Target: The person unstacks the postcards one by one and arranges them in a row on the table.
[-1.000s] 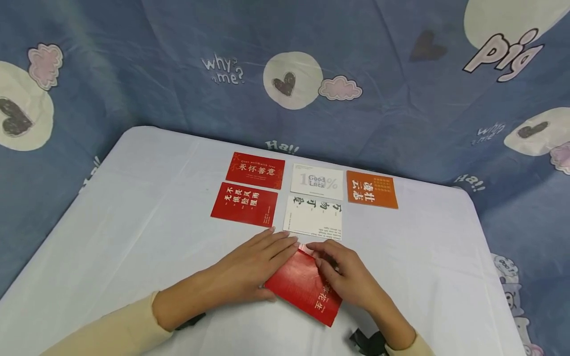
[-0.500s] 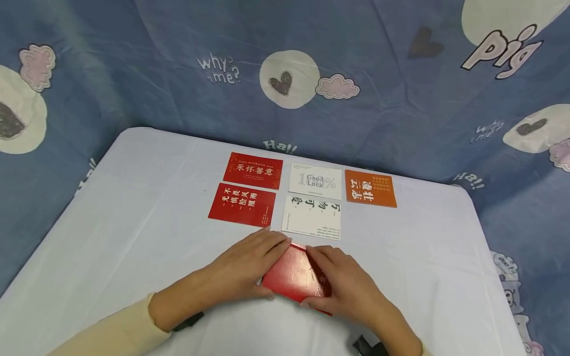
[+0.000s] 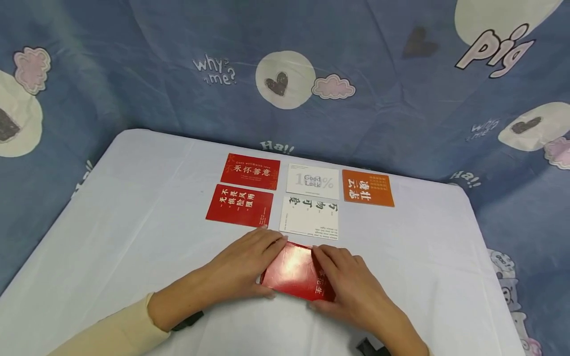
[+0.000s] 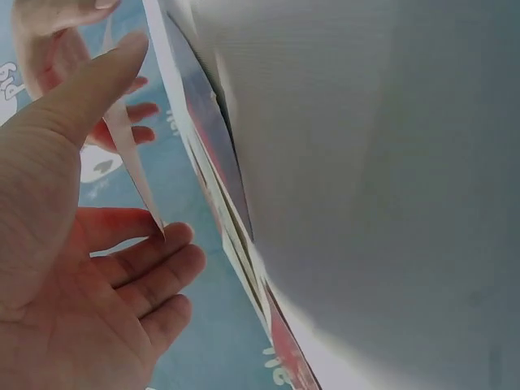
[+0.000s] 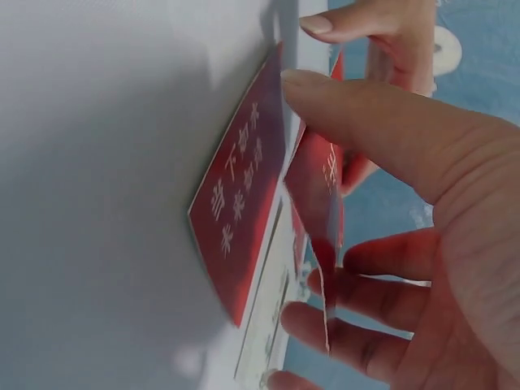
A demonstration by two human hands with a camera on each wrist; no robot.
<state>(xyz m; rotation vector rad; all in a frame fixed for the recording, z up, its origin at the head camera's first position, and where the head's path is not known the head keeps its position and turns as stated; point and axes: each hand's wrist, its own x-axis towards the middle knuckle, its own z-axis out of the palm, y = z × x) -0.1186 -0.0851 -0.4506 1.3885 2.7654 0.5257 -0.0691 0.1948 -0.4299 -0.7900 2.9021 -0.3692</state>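
Observation:
Between my hands is a glossy red paper piece [image 3: 291,269] with white characters near its right end. My left hand [image 3: 240,269] holds its left end, fingers at the far edge and thumb at the near edge. My right hand [image 3: 354,287] grips the right end the same way and covers part of it. In the right wrist view the paper [image 5: 313,195] is a thin sheet with an uneven edge, held above a red card [image 5: 231,191] lying on the table. That card is hidden in the head view. The left wrist view shows the sheet's pale side [image 4: 126,146].
Beyond the hands lie two red cards, the upper [image 3: 251,171] and the lower [image 3: 240,205], two white cards, one reading Good Luck [image 3: 312,181] and one green-lettered [image 3: 309,217], and an orange card [image 3: 367,188]. A patterned blue cloth [image 3: 178,99] hangs behind the white table [image 3: 156,198].
My right hand has shifted from pinching the paper's upper edge to gripping across its right end. The paper has turned more level and its near right corner has drawn in.

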